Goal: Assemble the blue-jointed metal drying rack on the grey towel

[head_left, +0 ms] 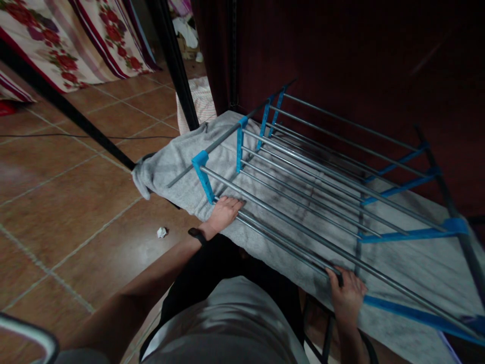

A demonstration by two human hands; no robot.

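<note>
A shoe rack [288, 216] of silver metal tubes with blue plastic brackets and grey side poles lies across a grey cloth [261, 242] in front of me. My left hand [225, 212] is closed over the paired lower tubes at the near edge, close to a blue bracket [204, 177]. Farther right along the same tubes, my right hand [346, 293] is wrapped around them beside another blue bracket [405, 314]. The undersides of both hands' fingers are partly hidden by the tubes and the hands themselves.
Dark frame posts [174, 65] and a slanting black bar [71, 108] stand at the left. Behind the rack hangs a dark red panel [341, 65]. Crumpled white paper [161, 232] lies on the tiled floor [102, 212]. Floral curtains [76, 40] hang at the far left.
</note>
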